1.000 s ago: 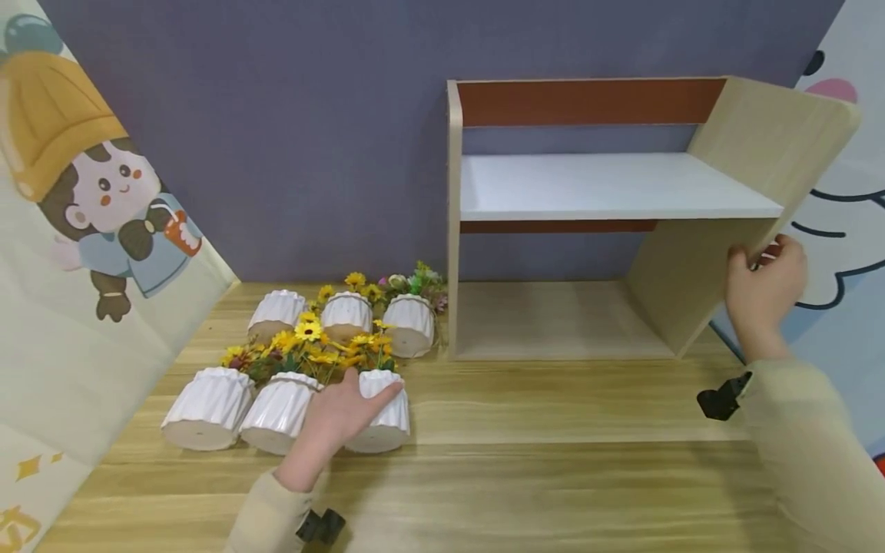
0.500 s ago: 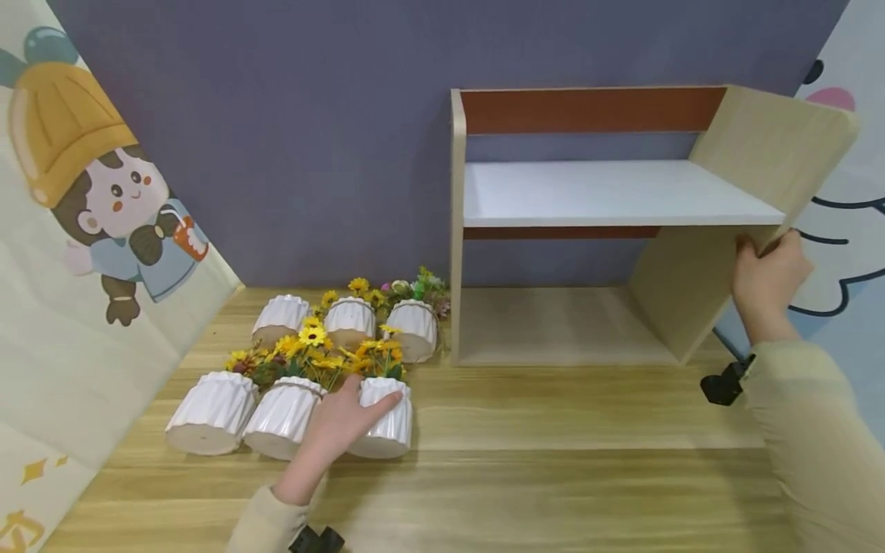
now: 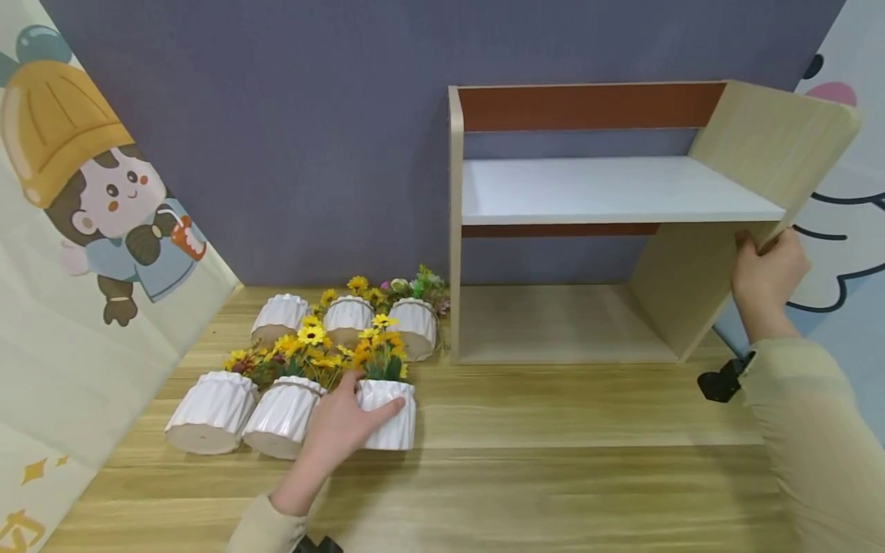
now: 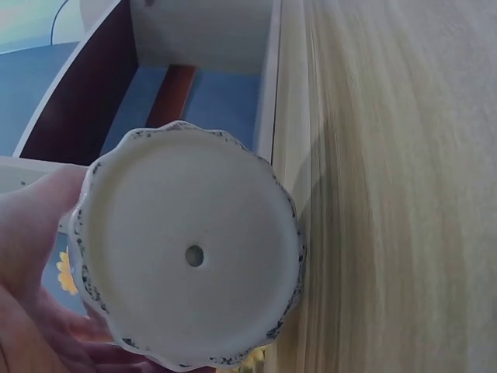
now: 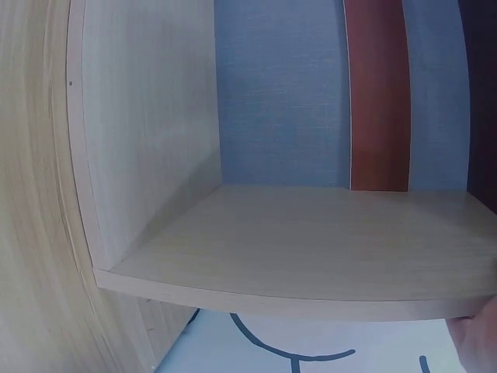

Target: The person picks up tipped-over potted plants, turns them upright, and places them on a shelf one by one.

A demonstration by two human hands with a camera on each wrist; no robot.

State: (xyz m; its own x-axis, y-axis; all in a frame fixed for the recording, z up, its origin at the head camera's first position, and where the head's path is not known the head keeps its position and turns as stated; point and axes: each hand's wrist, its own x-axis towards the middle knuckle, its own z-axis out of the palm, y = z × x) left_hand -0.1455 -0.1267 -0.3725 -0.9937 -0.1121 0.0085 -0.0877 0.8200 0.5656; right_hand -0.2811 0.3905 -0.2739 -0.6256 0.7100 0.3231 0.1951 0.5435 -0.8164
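Observation:
My left hand (image 3: 339, 421) grips a white fluted flowerpot (image 3: 392, 424) with yellow artificial flowers, at the right end of the front row. Its thumb lies across the pot's near side. In the left wrist view the pot's round base (image 4: 186, 241) faces the camera, with a small hole in the middle. My right hand (image 3: 769, 278) holds the front edge of the right side panel of a wooden desktop shelf (image 3: 667, 288), just under the white board (image 3: 608, 188). Only a bit of that hand shows in the right wrist view, at the lower right corner.
Several more white pots with flowers lie tipped on the wooden table (image 3: 525, 491): a front-left pot (image 3: 210, 413), its neighbour (image 3: 282, 418), and a back row ending at a pot (image 3: 415, 321) beside the shelf. A grey-blue wall (image 3: 311, 153) stands behind.
The pot in my left hand has swung from lying tipped to nearly upright, so its base has left the head view. My right hand has settled against the panel edge.

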